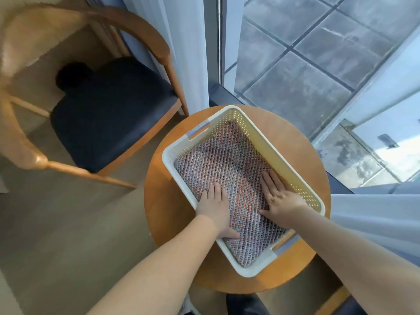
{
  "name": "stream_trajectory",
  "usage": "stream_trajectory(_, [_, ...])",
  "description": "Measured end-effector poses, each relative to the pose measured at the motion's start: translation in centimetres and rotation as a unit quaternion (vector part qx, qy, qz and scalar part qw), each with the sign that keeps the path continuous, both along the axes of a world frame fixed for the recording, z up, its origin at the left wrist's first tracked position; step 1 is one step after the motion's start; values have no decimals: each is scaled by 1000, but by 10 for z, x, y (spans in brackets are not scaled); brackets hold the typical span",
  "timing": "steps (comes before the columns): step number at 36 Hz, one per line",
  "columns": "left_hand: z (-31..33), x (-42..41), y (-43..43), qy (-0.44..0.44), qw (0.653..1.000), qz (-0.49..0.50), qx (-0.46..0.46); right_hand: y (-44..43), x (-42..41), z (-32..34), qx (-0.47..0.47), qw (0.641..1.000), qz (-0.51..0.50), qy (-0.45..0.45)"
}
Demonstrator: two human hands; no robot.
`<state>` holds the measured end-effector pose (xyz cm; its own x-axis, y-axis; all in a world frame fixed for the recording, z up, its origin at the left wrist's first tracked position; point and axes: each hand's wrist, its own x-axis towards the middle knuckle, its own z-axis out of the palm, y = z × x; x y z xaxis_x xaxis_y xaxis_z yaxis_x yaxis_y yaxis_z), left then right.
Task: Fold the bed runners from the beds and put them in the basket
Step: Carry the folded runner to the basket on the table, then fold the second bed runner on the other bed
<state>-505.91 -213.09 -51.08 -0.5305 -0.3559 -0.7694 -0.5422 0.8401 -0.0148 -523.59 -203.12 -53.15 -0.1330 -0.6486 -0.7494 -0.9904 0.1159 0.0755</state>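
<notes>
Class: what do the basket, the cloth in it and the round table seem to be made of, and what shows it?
Basket: probably moulded plastic, cream, matt; rows of small holes, rounded rim.
Cloth: woven or knitted textile, coarse; diagonal multicoloured ribbing.
Table: looks like wood or veneer; smooth, orange-brown, slight sheen.

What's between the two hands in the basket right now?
Only the folded bed runner: in the head view, the left hand and right hand press flat on it inside the basket, nothing else between.

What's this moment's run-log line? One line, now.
left hand: flat on bed runner; right hand: same; bed runner: folded in basket; basket: on round table
</notes>
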Motion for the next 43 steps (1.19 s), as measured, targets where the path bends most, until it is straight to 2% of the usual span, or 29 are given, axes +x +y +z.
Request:
stream_trajectory(3, [0,-1,9,2,1000,-7,0,3,2,5,39,998,25,42])
stream_trajectory(6, [4,-3,18,7,1000,-17,10,-4,7,18,60,997,32,47])
stream_trajectory(12, [6,-3,30,-12,999,-36,0,-18,9,36,-45,998,21,44])
stream_trajectory(16, [6,-3,30,-22,999,-23,-28,-24,11,41,15,999,-40,8])
stream_trajectory(19, [28,-1,50,-3,999,-11,-49,-5,14,59,11,999,-49,10])
stream_trajectory(23, [25,-3,50,24,999,-10,-47,-3,14,60,5,999,-51,8])
stream_trajectory(28, [27,4,40,76,995,50,-34,0,17,57,-96,994,-49,1])
stream_trajectory(31, [60,21,29,135,986,81,-62,-6,24,81,-165,985,-42,-18])
stream_trajectory(35, [116,65,14,193,961,155,-125,-31,51,133,-231,972,3,-39])
stream_trajectory(43, [209,195,16,206,893,329,-226,-77,158,228,-332,935,90,-92])
